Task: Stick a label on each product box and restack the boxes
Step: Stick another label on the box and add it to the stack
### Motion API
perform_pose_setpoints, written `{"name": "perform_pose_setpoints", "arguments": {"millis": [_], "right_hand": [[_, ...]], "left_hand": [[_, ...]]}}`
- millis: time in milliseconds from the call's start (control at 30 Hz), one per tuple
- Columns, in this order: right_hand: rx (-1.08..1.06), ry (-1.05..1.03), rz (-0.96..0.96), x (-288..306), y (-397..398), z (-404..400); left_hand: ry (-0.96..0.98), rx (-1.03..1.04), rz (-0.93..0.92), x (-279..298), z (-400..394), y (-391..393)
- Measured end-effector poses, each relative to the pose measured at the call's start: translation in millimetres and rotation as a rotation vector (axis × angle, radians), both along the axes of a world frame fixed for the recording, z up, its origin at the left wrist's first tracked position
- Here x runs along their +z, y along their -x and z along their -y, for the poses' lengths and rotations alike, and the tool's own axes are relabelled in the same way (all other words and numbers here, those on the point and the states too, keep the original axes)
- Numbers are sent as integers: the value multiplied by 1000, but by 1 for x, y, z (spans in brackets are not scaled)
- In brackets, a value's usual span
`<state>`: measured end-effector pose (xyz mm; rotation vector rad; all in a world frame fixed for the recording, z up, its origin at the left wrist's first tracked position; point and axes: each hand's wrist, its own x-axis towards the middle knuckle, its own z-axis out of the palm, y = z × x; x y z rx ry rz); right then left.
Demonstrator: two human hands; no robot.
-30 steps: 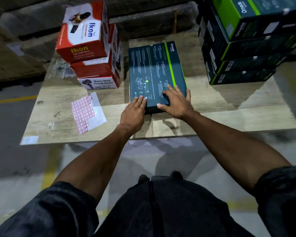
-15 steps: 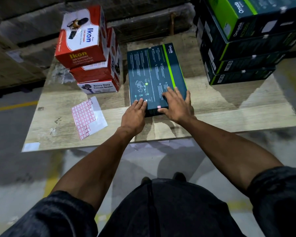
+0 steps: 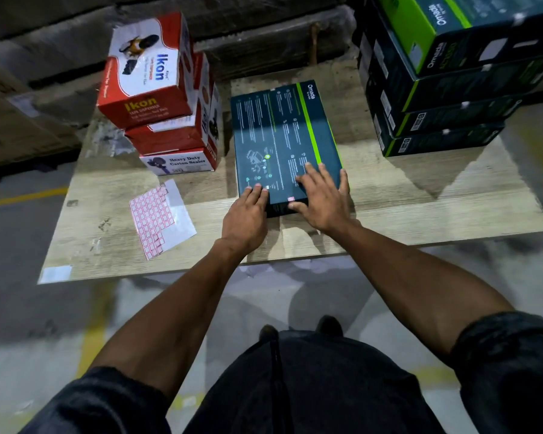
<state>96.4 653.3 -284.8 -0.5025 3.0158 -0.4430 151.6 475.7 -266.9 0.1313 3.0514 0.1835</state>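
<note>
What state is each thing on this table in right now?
Dark box: flat on the table, small pink label at its near edge.
Left hand: fingers straight, on the box's near corner.
Right hand: spread flat on the box.
Label sheet: partly used.
Red boxes: stacked.
Green boxes: stacked.

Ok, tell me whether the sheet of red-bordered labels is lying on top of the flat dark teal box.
No, the sheet of red-bordered labels lies on the wooden table, left of the flat dark teal box and apart from it.
</note>
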Motion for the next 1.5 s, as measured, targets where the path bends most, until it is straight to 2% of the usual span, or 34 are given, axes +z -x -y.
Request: {"name": "perform_pose_setpoints", "arguments": {"millis": [267, 433, 700, 1000, 1300, 1500], "right_hand": [[65, -30, -37, -3, -24, -7], [75, -13, -65, -5, -27, -5], [24, 95, -101, -10, -27, -1], [-89, 218, -123, -16, -29, 8], [10, 174, -15, -7, -26, -5], [-30, 204, -35, -9, -25, -1]], "left_hand": [[11, 16, -139, 2, -7, -16], [8, -83, -78, -10, -3, -15], [-87, -32, -68, -17, -4, -15], [-98, -37, -88, -20, -3, -16], [-78, -41, -74, -19, -1, -14], [-84, -46, -79, -18, -1, -14]]}}
